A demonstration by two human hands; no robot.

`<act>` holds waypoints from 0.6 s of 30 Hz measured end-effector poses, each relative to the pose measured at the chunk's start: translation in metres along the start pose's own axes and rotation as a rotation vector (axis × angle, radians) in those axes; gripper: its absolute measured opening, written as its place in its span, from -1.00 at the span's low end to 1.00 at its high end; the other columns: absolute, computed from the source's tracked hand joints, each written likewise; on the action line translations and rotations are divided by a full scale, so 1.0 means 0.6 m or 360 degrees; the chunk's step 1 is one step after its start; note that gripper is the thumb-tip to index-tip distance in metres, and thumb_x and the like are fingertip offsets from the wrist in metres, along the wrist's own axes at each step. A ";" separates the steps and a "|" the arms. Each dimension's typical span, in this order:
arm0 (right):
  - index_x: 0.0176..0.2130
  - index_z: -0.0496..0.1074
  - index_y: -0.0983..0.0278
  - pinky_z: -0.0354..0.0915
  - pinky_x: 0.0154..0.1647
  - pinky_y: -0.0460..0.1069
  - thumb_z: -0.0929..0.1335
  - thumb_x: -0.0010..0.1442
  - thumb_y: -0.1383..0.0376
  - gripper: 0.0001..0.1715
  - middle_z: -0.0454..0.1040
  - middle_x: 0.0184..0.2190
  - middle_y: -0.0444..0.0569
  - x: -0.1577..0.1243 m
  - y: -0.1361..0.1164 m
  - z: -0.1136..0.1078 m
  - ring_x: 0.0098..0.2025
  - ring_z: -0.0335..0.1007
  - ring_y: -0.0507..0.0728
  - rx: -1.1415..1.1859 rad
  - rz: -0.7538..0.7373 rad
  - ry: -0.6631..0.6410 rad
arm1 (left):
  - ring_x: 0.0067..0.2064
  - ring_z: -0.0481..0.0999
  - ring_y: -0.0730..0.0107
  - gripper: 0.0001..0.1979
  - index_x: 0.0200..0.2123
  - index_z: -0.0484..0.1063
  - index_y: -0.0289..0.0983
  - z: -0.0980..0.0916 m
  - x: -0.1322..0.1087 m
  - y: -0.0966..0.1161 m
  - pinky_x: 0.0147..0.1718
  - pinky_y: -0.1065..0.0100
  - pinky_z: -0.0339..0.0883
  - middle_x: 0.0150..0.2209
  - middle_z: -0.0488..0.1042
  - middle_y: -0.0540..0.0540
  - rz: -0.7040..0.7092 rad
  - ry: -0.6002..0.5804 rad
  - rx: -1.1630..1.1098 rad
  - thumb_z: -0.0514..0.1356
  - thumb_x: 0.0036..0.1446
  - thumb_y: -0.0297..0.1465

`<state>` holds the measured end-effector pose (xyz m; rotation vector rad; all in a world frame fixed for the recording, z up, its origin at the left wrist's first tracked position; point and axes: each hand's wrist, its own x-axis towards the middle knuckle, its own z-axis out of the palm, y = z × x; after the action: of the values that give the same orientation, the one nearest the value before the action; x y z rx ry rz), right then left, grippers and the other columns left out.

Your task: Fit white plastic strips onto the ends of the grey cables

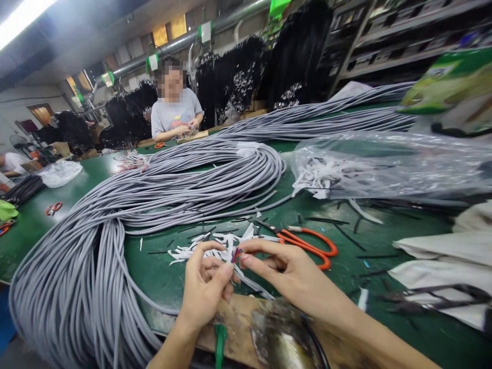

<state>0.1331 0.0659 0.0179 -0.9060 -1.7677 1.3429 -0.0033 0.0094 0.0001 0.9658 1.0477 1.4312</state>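
Grey cables (207, 177) lie looped over your counter (163, 271), approx. 9 to 12 o'clock w/ your hands as clock centre (head view, the only one). Coloured wires (237, 254) are at that centre, pinched between both hands. Your L hand (202, 287): thumb & fingers nearly closed round the base of the wires. Your R hand (290, 266): thumb & forefinger together at the wire tips, other fingers curled. Prob. L steadies the base so R can get at separate strands.

Orange scissors (294, 238) lie betw. 2 & 3 o'clock, prob. for quick reach by R. Looping prob. keeps the long cables tidy. Clear bag (400, 159) at 2 o'clock, white scraps inside, likely set aside to free working space.

Counts: your hands 2; clear bag 1; wooden board (238, 323) 1, at 5–6; co-worker (161, 120) across the counter 1, at 11; orange-handled scissors 3 for sure, plus 1 similar tool cut off at the L edge. Cables, white strips (248, 233), individual wires: too many or too small to count.
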 end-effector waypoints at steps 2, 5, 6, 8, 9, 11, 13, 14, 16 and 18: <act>-0.46 0.43 0.31 0.13 -0.70 -0.15 0.30 -0.05 0.11 -0.70 0.45 -0.55 -0.05 -0.001 0.001 0.000 -0.65 0.18 -0.03 -0.0045 -0.0001 0.0007 | -0.75 0.16 0.73 -0.56 -0.33 0.31 -0.32 0.001 -0.002 -0.001 -0.76 0.61 0.01 -0.61 0.38 0.06 0.0028 0.0016 0.0065 0.30 -0.11 -0.10; -0.46 0.44 0.32 0.10 -0.72 -0.15 0.29 -0.05 0.11 -0.68 0.44 -0.56 -0.05 -0.001 -0.001 -0.001 -0.67 0.13 -0.04 -0.0107 -0.0024 0.0021 | -0.73 0.17 0.71 -0.55 -0.38 0.35 -0.35 0.003 -0.003 -0.002 -0.75 0.59 0.04 -0.62 0.37 0.04 0.0048 0.0061 0.0142 0.29 -0.11 -0.06; -0.47 0.44 0.32 0.10 -0.72 -0.14 0.29 -0.04 0.11 -0.68 0.45 -0.56 -0.04 -0.001 -0.002 -0.001 -0.66 0.14 -0.03 -0.0117 -0.0037 0.0025 | -0.73 0.17 0.70 -0.55 -0.40 0.35 -0.36 0.003 -0.004 -0.002 -0.75 0.58 0.04 -0.62 0.37 0.03 0.0049 0.0072 0.0163 0.28 -0.12 -0.06; -0.48 0.44 0.31 0.15 -0.69 -0.14 0.29 -0.04 0.11 -0.68 0.47 -0.54 -0.03 -0.001 -0.005 -0.001 -0.64 0.19 -0.01 -0.0114 -0.0060 0.0033 | -0.73 0.18 0.68 -0.54 -0.43 0.35 -0.36 0.004 -0.004 -0.003 -0.74 0.57 0.05 -0.63 0.36 0.02 0.0044 0.0078 0.0205 0.27 -0.12 -0.04; -0.48 0.44 0.31 0.17 -0.68 -0.14 0.29 -0.04 0.11 -0.68 0.47 -0.54 -0.03 -0.001 -0.005 -0.001 -0.63 0.21 -0.01 -0.0111 -0.0067 0.0037 | -0.73 0.17 0.68 -0.54 -0.45 0.34 -0.36 0.004 -0.005 -0.003 -0.74 0.57 0.05 -0.63 0.35 0.02 0.0040 0.0071 0.0226 0.27 -0.12 -0.03; -0.47 0.45 0.31 0.17 -0.68 -0.13 0.30 -0.03 0.11 -0.69 0.47 -0.55 -0.04 -0.001 -0.005 -0.002 -0.63 0.21 -0.01 -0.0121 -0.0073 0.0033 | -0.73 0.16 0.68 -0.54 -0.49 0.32 -0.36 0.004 -0.005 -0.004 -0.75 0.56 0.04 -0.64 0.34 0.02 0.0035 0.0059 0.0262 0.25 -0.10 -0.03; -0.46 0.45 0.31 0.15 -0.71 -0.13 0.29 -0.01 0.12 -0.69 0.46 -0.58 -0.05 -0.002 -0.004 -0.002 -0.66 0.18 -0.01 -0.0150 -0.0092 0.0021 | -0.73 0.15 0.68 -0.55 -0.52 0.30 -0.35 0.004 -0.006 -0.006 -0.75 0.57 0.03 -0.65 0.31 0.04 0.0031 0.0048 0.0296 0.24 -0.09 -0.04; -0.46 0.46 0.30 0.13 -0.72 -0.13 0.29 0.00 0.12 -0.69 0.45 -0.59 -0.06 -0.002 -0.003 -0.002 -0.67 0.16 -0.02 -0.0166 -0.0104 0.0015 | -0.73 0.15 0.67 -0.57 -0.52 0.30 -0.34 0.004 -0.006 -0.006 -0.75 0.57 0.03 -0.67 0.28 0.06 0.0027 0.0042 0.0315 0.24 -0.07 -0.05; -0.44 0.46 0.31 0.09 -0.74 -0.13 0.29 0.02 0.13 -0.69 0.44 -0.60 -0.07 -0.003 -0.003 -0.002 -0.69 0.13 -0.03 -0.0190 -0.0125 0.0016 | -0.73 0.16 0.67 -0.62 -0.48 0.32 -0.34 0.003 -0.006 -0.007 -0.76 0.58 0.04 -0.67 0.25 0.08 0.0021 0.0038 0.0353 0.23 -0.03 -0.10; -0.43 0.47 0.31 0.08 -0.75 -0.13 0.28 0.03 0.14 -0.69 0.44 -0.59 -0.08 -0.004 -0.004 -0.001 -0.69 0.12 -0.03 -0.0206 -0.0139 0.0023 | -0.73 0.20 0.68 -0.69 -0.42 0.34 -0.33 0.002 -0.006 -0.007 -0.76 0.58 0.06 -0.57 0.35 0.03 0.0040 0.0049 0.0386 0.22 0.01 -0.17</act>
<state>0.1345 0.0639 0.0200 -0.8944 -1.8782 1.1752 -0.0004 0.0061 -0.0036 1.1361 1.2567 1.3635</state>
